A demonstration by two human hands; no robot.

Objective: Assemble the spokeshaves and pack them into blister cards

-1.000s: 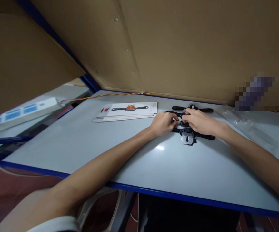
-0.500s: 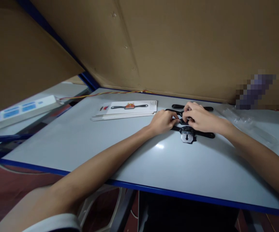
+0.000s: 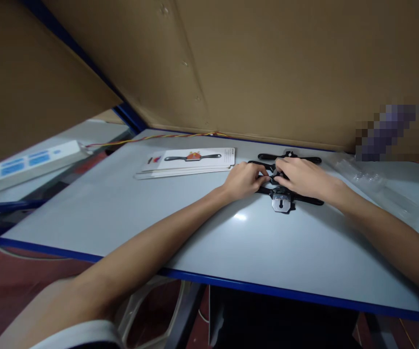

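Several black spokeshaves lie in a stack of rows on the table. My left hand (image 3: 244, 181) is closed, thumb and forefinger pinching at the middle of one spokeshave (image 3: 274, 180). My right hand (image 3: 305, 177) is closed over the same spokeshave from the other side, its fingers hiding most of that tool. Just in front rests another spokeshave (image 3: 311, 199), with a loose-looking slotted metal blade (image 3: 281, 203) at its centre. Behind my right hand lies a farther spokeshave (image 3: 266, 156), partly covered by the fingers.
Flat packages (image 3: 194, 162) with a printed spokeshave picture are piled left of my hands. Clear plastic packaging (image 3: 380, 186) lies to the right. A cardboard wall (image 3: 267, 72) closes off the back of the table (image 3: 129, 213). A power strip (image 3: 31, 160) sits at far left.
My right fingers have lowered and drawn closer to the left fingertips, so the middle of the farthest spokeshave now shows. My left hand has hardly moved.
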